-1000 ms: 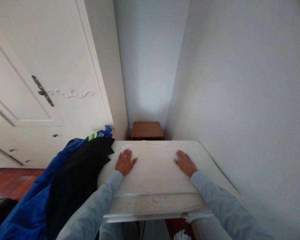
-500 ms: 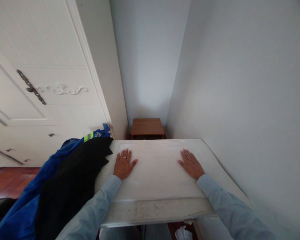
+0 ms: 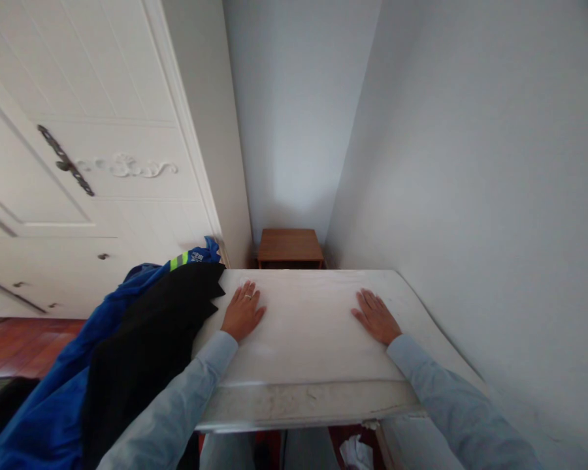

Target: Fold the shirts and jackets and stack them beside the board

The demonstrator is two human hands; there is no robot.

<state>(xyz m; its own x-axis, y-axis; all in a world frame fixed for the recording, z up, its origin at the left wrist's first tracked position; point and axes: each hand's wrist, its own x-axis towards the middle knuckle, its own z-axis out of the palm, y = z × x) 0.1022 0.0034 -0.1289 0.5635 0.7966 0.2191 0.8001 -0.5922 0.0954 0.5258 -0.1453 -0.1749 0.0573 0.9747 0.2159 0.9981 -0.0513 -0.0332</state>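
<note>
My left hand (image 3: 243,311) lies flat on the left part of a white tabletop (image 3: 306,333), fingers stretched out, a ring on one finger. On the right part of the same top rests my right hand (image 3: 376,316), palm down with the fingers extended. Neither hand holds anything. Just left of my left hand, black cloth (image 3: 147,346) with a zigzag edge hangs over the table's side. Beneath and beside it shows blue cloth (image 3: 53,405) with a yellow-green and grey stripe.
A white wardrobe (image 3: 142,140) with dark metal handles stands on the left. Plain walls (image 3: 470,163) close in the right side and the back. A small brown wooden cabinet (image 3: 291,245) sits in the corner beyond the table. Crumpled white paper (image 3: 357,452) lies below the table's front edge.
My left hand has turned slightly and shifted a little on the tabletop, its fingers now closer to the back edge. My right hand stays nearly in place. The camera view has shifted slightly.
</note>
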